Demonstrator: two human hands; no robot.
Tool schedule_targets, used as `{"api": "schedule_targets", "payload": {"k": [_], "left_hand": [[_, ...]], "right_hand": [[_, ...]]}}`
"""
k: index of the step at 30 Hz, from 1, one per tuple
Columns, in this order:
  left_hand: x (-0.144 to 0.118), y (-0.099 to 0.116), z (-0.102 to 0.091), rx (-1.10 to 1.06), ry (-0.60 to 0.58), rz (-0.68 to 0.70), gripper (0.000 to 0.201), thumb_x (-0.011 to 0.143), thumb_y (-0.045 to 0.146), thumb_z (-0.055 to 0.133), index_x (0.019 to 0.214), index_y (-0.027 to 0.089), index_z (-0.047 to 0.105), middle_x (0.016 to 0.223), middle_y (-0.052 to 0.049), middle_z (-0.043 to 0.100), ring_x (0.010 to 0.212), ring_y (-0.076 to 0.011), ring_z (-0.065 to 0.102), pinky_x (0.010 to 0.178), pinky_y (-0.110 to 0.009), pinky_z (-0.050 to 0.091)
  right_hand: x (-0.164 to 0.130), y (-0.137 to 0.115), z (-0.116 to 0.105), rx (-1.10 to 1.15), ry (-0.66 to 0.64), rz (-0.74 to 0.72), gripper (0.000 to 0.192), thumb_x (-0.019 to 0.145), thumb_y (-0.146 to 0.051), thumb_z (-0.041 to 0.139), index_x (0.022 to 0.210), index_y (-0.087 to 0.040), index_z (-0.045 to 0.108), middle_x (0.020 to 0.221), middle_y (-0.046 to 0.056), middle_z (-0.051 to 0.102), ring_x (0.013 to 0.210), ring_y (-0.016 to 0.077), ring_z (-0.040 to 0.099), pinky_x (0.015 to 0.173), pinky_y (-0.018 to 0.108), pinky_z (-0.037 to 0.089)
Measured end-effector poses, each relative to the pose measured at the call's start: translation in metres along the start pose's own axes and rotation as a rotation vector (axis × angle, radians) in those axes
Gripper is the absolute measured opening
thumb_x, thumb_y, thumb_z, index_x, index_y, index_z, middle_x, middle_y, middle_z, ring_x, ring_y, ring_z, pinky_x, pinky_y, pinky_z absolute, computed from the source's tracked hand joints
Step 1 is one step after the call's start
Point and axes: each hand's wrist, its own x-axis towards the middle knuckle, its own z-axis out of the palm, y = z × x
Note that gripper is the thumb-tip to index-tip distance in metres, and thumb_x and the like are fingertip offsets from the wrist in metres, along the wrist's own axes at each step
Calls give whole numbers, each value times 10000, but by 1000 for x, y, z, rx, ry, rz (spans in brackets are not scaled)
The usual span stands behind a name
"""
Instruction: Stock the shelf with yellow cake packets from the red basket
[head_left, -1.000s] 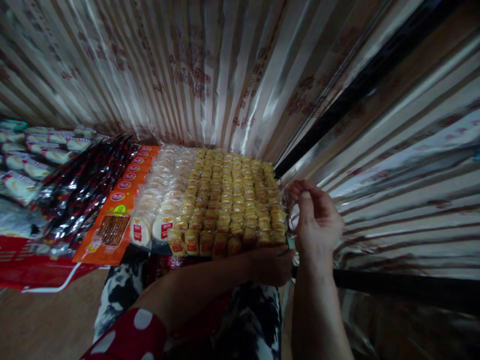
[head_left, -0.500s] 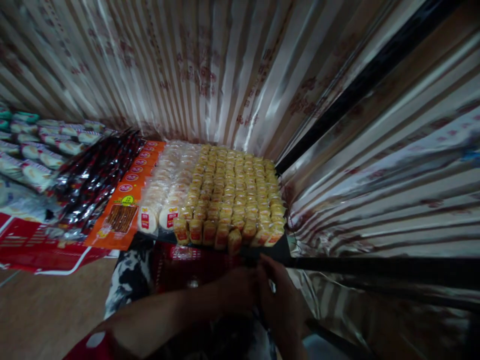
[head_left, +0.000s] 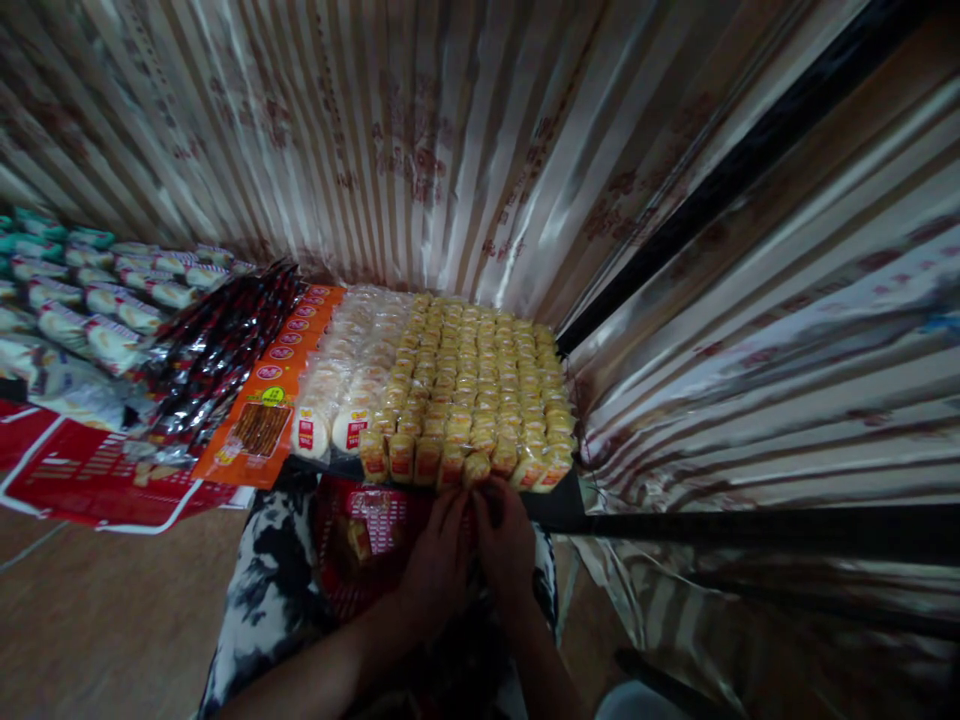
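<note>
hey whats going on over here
A person has their left hand and right hand close together at the front edge of the rows of yellow wrapped snacks. Their fingertips are at one front packet; whether either grip is closed on it is too dim to tell. Left of the rows are clear-wrapped white round crackers, then an orange snack packet. A red basket shows between the person's legs.

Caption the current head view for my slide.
Left hand and right hand at the front row of yellow wrapped snacks.
</note>
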Motion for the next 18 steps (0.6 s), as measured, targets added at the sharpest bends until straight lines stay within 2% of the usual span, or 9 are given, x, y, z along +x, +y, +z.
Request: {"api": "schedule_targets", "payload": {"k": [4, 9, 13, 15, 18], "left_hand": [[12, 5, 1, 20, -6, 56, 459, 871, 124, 299, 1318, 68, 385, 1374, -185, 394, 1304, -226, 354, 1059, -421, 393], [18, 4, -4, 80, 25, 82, 465, 868, 121, 318, 1327, 64, 364, 1326, -202, 416, 1296, -245, 351, 1038, -463, 401], [18, 1, -6, 142, -66, 147, 554, 816, 68, 347, 1367, 58, 291, 1329, -207, 404, 1289, -245, 354, 1027, -428, 412], [19, 1, -4, 171, -75, 145, 572, 810, 64, 347, 1377, 61, 268, 1334, -204, 397, 1288, -240, 357, 1024, -405, 416], [25, 1, -1, 213, -53, 123, 566, 826, 89, 348, 1382, 68, 246, 1336, -208, 386, 1291, -247, 358, 1002, -394, 433]], "right_hand": [[4, 4, 3, 58, 4, 9, 360, 824, -405, 459, 1068, -152, 537, 1019, 144, 647, 918, 250, 627, 829, 434, 492], [5, 7, 2, 121, -14, -31, 323, 856, -370, 451, 1101, -165, 502, 999, 123, 650, 885, 217, 633, 782, 388, 515], [-2, 18, -7, -21, 136, -192, 247, 881, -342, 431, 1020, -193, 570, 985, 105, 615, 930, 221, 584, 812, 406, 489], [-3, 24, -13, -106, 199, -282, 254, 891, -304, 422, 1069, -220, 583, 1031, 102, 577, 991, 227, 544, 852, 425, 465], [1, 29, -16, -212, 210, -391, 312, 893, -248, 428, 1179, -266, 551, 1093, 94, 548, 1036, 230, 508, 876, 435, 441]]}}
